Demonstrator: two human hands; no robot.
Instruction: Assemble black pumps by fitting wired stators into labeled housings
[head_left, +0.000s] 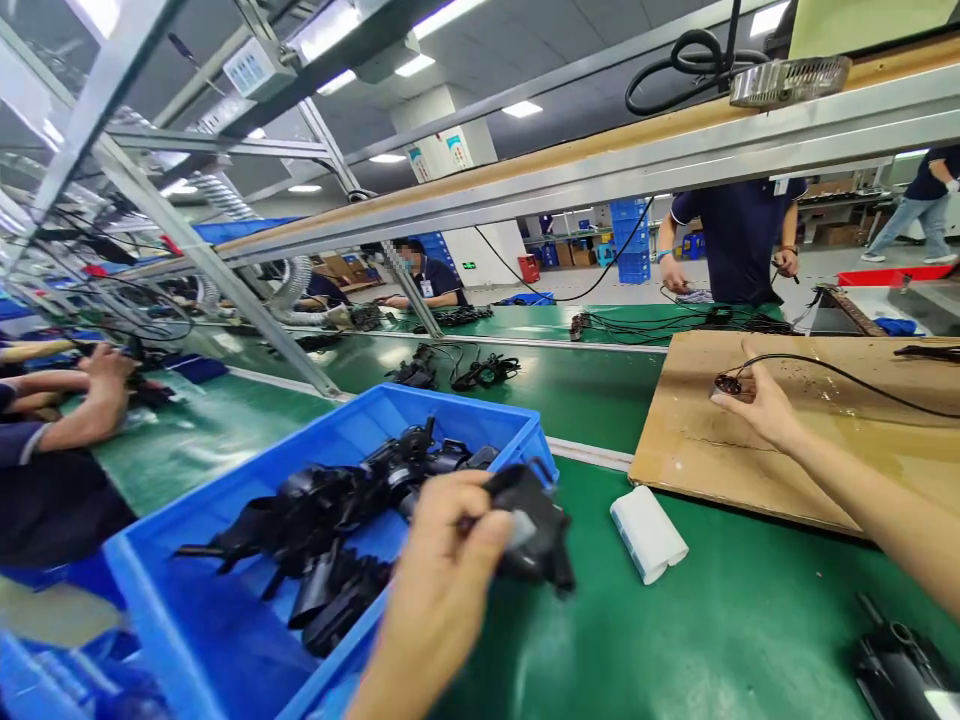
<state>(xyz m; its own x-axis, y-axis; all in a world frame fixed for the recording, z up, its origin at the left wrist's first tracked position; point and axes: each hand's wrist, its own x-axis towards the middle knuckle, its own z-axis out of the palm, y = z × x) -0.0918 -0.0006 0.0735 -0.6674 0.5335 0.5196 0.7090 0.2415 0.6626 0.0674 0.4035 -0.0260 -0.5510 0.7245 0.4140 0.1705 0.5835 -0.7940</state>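
Near blue bin (214, 615), gripping some black part (534, 530) with left hand (448, 565). Over right, pinching corded piece (727, 385) in right hand (766, 405).

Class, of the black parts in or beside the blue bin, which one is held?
The black part in the left hand: it is lifted off, while the others lie inside the bin.

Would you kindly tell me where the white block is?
In the head view, the white block lies right of centre, between the cardboard and the black part in the left hand.
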